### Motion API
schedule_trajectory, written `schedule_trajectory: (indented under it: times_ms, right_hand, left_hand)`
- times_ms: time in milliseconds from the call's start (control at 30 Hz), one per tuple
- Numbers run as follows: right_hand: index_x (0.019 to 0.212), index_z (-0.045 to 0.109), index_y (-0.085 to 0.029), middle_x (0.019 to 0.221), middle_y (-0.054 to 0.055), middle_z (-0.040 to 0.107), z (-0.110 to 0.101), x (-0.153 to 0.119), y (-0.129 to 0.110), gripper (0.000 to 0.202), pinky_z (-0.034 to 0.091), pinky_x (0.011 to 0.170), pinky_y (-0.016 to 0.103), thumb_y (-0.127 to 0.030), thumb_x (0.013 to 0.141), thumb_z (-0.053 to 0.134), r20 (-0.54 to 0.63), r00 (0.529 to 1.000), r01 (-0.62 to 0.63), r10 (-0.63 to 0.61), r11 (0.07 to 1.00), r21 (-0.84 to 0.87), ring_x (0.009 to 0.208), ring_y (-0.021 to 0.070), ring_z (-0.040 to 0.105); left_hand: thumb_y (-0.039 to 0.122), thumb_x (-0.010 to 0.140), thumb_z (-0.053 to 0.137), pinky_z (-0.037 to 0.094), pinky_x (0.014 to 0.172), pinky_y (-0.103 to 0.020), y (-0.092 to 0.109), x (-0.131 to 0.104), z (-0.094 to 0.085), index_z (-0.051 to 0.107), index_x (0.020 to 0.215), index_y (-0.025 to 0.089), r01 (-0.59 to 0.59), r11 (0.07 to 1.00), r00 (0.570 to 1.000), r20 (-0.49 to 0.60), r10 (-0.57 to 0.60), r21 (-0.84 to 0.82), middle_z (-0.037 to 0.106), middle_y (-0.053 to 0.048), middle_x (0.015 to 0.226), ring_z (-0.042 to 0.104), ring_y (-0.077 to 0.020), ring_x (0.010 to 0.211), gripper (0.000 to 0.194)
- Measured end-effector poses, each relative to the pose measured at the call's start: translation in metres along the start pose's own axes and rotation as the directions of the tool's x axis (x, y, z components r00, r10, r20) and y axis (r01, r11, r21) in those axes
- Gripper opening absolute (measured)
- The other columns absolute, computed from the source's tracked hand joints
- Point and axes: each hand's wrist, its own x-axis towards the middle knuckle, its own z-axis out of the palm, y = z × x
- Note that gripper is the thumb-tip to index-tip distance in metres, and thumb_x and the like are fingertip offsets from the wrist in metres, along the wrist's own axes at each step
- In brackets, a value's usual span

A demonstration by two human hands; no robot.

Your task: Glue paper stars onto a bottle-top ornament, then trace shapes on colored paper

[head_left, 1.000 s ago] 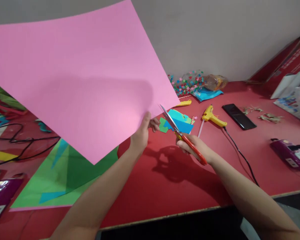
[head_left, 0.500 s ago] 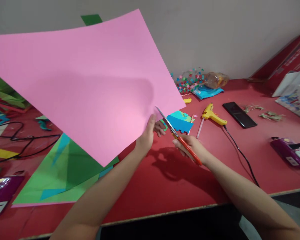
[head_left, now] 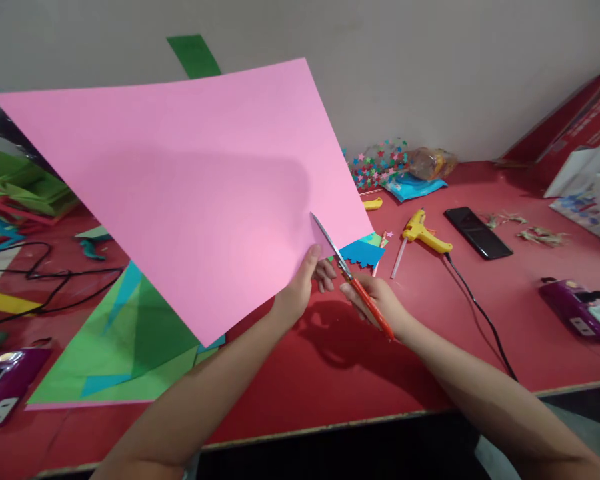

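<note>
A large pink paper sheet (head_left: 195, 180) is held up at a slant above the red table. My left hand (head_left: 300, 283) grips its lower edge, thumb in front and fingers behind. In my right hand (head_left: 377, 303) are scissors with orange handles (head_left: 373, 308), their blades pointing up and left over the sheet's lower right part, just above my left thumb. The blades look nearly closed. Whether they have the paper between them cannot be made out.
Green and blue papers (head_left: 105, 347) lie at the left, near black cables and a purple power strip (head_left: 3, 387). Rightward are a yellow glue gun (head_left: 425, 233), a black phone (head_left: 479, 232) and another purple strip (head_left: 580, 310). A wall stands behind.
The pink sheet has tilted, its top edge now lower and its left corner in view. My left hand has shifted slightly down and right; the scissors' handles have dropped a little.
</note>
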Motion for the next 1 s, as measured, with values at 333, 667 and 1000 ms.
schedule_trajectory:
  times_ms: [333, 667, 1000]
  right_hand:
    - [0.076, 0.055, -0.018, 0.072, 0.002, 0.064, 0.008, -0.005, -0.003, 0.043, 0.035, 0.052, 0.022, -0.058, 0.089, 0.048, 0.119, 0.992, 0.029, -0.051, 0.983, 0.182, 0.049, 0.0080, 0.043]
    - [0.069, 0.052, -0.019, 0.058, -0.002, 0.056, 0.026, -0.005, -0.014, 0.045, 0.036, 0.051, 0.022, -0.061, 0.086, 0.051, 0.100, 0.994, 0.025, -0.047, 0.976, 0.215, 0.048, 0.0092, 0.046]
    - [0.071, 0.050, -0.019, 0.050, -0.004, 0.052, 0.039, 0.001, -0.022, 0.046, 0.035, 0.047, 0.021, -0.063, 0.083, 0.054, 0.045, 0.998, 0.027, -0.037, 0.979, 0.201, 0.045, 0.0090, 0.046]
  left_hand:
    - [0.068, 0.086, 0.040, 0.040, 0.048, -0.023, -0.009, -0.031, 0.008, 0.053, 0.053, 0.018, 0.134, 0.991, 0.989, 0.067, -0.132, -0.020, 0.051, 0.001, 0.046, 0.049, -0.0100, 0.045, 0.061]
    - [0.068, 0.088, 0.036, 0.038, 0.049, -0.025, -0.019, -0.053, -0.003, 0.053, 0.059, 0.019, 0.192, 0.981, 0.980, 0.037, -0.194, 0.040, 0.050, 0.001, 0.046, 0.046, -0.0107, 0.044, 0.059]
    - [0.070, 0.087, 0.035, 0.036, 0.046, -0.025, -0.011, -0.066, -0.008, 0.052, 0.056, 0.019, 0.159, 0.983, 0.985, 0.050, -0.165, 0.094, 0.048, 0.001, 0.046, 0.044, -0.0096, 0.041, 0.062]
